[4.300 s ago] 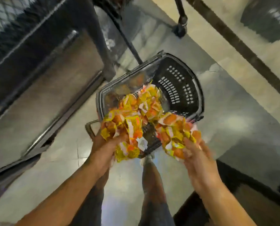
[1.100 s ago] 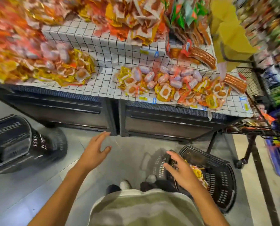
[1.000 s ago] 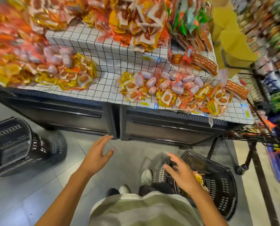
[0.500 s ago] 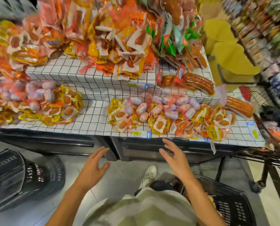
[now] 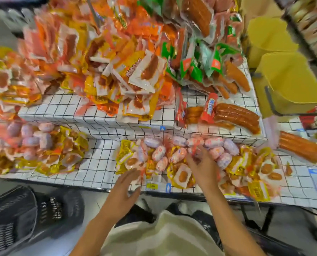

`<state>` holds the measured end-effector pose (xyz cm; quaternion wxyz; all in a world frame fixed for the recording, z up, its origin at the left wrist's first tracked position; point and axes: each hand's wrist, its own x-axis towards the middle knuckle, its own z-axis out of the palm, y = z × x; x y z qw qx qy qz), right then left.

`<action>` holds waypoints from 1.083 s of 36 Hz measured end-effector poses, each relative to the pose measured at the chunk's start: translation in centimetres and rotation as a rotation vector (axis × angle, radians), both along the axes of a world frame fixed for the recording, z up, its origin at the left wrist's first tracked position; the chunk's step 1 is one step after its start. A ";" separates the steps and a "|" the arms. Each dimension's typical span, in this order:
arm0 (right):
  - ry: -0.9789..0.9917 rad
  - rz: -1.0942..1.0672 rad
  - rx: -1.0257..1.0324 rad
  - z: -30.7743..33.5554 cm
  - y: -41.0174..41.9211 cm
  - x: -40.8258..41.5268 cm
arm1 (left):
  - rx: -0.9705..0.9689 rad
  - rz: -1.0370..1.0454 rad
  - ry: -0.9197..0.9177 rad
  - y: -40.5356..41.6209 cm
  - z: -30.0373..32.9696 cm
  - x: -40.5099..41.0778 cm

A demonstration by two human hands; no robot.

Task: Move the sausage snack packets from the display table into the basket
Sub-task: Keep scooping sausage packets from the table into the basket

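A heap of small sausage snack packets (image 5: 159, 156), yellow, orange and pink, lies on the lower tier of the white grid-patterned display table (image 5: 100, 169). My right hand (image 5: 203, 166) rests on top of this heap with its fingers spread among the pink packets. My left hand (image 5: 123, 191) hovers open at the table's front edge, fingertips touching the heap's near left side. The basket with the earlier packets is hidden below me; only a dark rim (image 5: 283, 242) shows at the lower right.
A second packet heap (image 5: 43, 148) lies at the left of the lower tier. The upper tier holds piles of larger sausage packs (image 5: 128, 71) and long sausages (image 5: 235, 115). A black basket (image 5: 20, 218) stands on the floor at left. Yellow bins (image 5: 283, 84) stand at right.
Both hands dropped packets into the basket, then rose empty toward the table. Within the last half second my right hand reached onto the heap and my left hand came up to the table's edge.
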<state>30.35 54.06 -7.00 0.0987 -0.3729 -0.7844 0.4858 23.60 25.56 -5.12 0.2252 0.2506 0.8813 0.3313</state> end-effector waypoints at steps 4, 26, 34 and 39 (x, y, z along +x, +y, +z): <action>-0.009 -0.040 0.007 0.0 -0.7 -0.9 | 0.021 -0.084 -0.015 1.0 0.1 -1.7; 0.503 -0.162 0.159 9.0 -2.9 -1.8 | 0.436 -0.202 -0.033 8.0 4.7 -5.5; 0.432 0.002 0.047 9.8 -5.9 -3.6 | 0.567 -0.256 -0.129 10.8 4.6 -4.9; 0.407 0.063 -0.022 8.1 -6.4 -3.5 | 0.569 -0.129 -0.168 11.0 3.2 -5.2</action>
